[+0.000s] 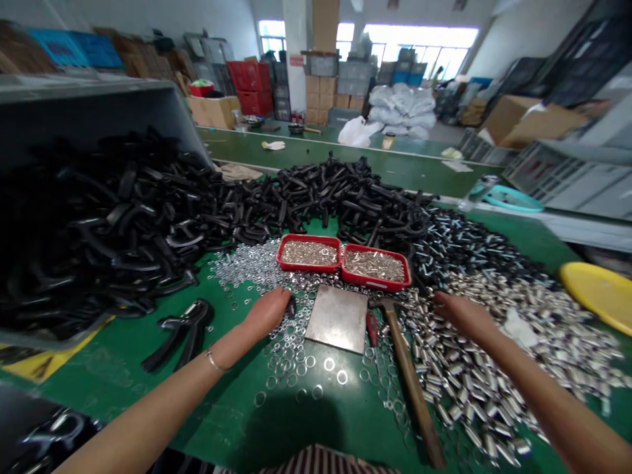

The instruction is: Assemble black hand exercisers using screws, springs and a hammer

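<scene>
My left hand (269, 311), with a bracelet at its wrist, is closed over the loose metal rings (292, 355), left of a square steel plate (338, 318). A small black part (291, 307) shows at its fingertips. My right hand (453, 309) reaches to where the black-and-silver screw-like parts (459, 240) meet the shiny metal sleeves (464, 375). Its fingers are drawn together, and what they hold is hidden. Between the hands lie a hammer (405, 375) and a red-handled screwdriver (372, 329). A black hand-tool-like assembly (185, 332) rests left of my left hand.
Two red trays (340, 266) of tiny metal pieces stand behind the plate. Black handle parts (326, 191) are heaped across the back and spill from a grey crate (185, 118) on the left. A yellow lid-like dish (600, 293) sits at the right edge.
</scene>
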Tool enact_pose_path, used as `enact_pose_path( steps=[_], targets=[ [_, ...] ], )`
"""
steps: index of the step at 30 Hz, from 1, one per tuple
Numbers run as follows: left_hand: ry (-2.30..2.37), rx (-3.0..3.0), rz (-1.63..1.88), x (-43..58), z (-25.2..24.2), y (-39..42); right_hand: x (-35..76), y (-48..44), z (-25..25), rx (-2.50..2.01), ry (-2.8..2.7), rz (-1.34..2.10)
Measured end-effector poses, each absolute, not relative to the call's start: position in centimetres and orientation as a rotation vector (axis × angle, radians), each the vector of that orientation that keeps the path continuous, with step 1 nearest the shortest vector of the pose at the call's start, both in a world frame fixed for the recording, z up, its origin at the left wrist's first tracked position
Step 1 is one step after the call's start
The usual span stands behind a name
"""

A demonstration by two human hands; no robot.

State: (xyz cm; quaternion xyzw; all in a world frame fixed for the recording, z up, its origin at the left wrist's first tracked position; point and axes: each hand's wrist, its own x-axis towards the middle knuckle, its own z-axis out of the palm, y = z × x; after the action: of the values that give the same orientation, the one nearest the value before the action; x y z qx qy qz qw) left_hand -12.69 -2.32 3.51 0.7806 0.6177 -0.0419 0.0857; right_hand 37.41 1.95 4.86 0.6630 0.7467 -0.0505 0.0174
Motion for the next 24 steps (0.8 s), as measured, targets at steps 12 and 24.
enact_pose_path(
  steps=[12, 24],
  targets=[
    [1.417, 1.328, 0.860, -11.0, 3.2, -0.2, 30.5, 0.5, 9.8, 2.165, 2.263, -2.305],
    [0.918, 0.805, 0.994, -3.5, 3.9, -2.6, 22.1, -1.1, 8.3, 1.810, 1.987, -2.965]
  ],
)
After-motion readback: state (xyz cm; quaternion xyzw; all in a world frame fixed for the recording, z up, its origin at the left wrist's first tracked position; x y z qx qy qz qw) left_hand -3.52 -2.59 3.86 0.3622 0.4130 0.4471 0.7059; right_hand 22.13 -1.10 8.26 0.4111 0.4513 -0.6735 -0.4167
